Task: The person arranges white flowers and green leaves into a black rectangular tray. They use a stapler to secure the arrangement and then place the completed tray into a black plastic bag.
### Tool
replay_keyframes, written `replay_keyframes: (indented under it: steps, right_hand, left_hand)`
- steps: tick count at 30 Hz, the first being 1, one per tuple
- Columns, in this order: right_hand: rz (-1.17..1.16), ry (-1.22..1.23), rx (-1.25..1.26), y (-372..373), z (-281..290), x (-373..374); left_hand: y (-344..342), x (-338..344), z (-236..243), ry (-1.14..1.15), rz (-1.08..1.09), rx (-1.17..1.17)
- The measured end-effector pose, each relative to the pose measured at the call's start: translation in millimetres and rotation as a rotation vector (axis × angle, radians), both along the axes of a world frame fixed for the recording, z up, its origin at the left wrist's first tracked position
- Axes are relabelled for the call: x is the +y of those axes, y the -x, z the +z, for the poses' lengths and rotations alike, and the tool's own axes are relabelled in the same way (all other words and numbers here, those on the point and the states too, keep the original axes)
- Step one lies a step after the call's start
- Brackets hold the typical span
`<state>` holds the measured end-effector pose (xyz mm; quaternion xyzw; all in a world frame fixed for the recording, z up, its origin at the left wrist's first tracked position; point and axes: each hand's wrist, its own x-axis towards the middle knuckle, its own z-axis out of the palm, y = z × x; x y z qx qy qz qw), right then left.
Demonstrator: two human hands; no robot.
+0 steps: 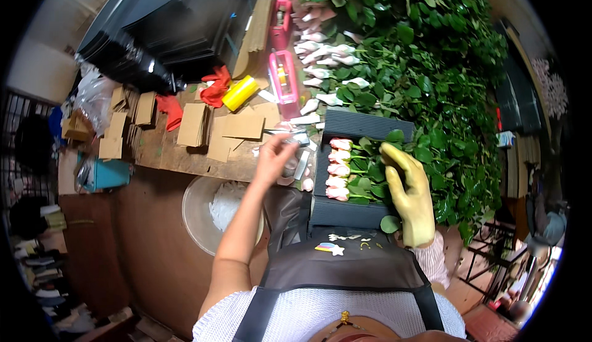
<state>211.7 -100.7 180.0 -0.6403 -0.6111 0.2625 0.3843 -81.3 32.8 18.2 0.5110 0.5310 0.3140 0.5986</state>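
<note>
Ridged matt cardboard (367,125); smooth rubber glove (412,197); glossy plastic tape dispenser (288,107); glossy leaves (457,195); rough wood along the near edge of the tabletop (161,151).

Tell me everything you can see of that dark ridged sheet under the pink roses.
The dark ridged sheet looks like grey-blue corrugated cardboard. It lies open just beyond the apron, one panel on the far side of the roses, another on the near side. The pink-and-cream roses lie on its middle in a row, heads toward its left edge. The gloved right hand is by its right side; whether they touch is unclear.
</note>
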Motion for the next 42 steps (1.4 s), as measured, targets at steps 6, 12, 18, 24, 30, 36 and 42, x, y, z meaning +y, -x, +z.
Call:
replay_keyframes:
  steps: [6,12,18,24,30,36,42]
  right_hand:
    - [0.036,0.004,-0.048,12,-13,-12]
    - [0.054,-0.006,-0.025,9,0,-18]
    - [0.086,0.446,0.476,37,-11,3]
    - [0.058,0.719,0.491,4,-28,27]
    - [0.003,0.703,0.367,14,-52,40]
    - [0.044,0.257,-0.339,6,-37,17]
    - [0.207,1.071,0.217,-46,15,-71]
  left_hand:
    - [103,68,-43,-0.790,-0.165,1.156]
    - [75,41,40,-1.026,0.370,0.706]
    - [-35,-57,90,-0.207,-0.138,-0.235]
    - [-35,-32,92,-0.471,-0.177,0.338]
    - [-62,-19,108,-0.595,-0.687,0.399]
    - [-101,-2,101,-0.574,-1.109,0.732]
    - [-109,1,113,-0.510,-1.172,0.798]
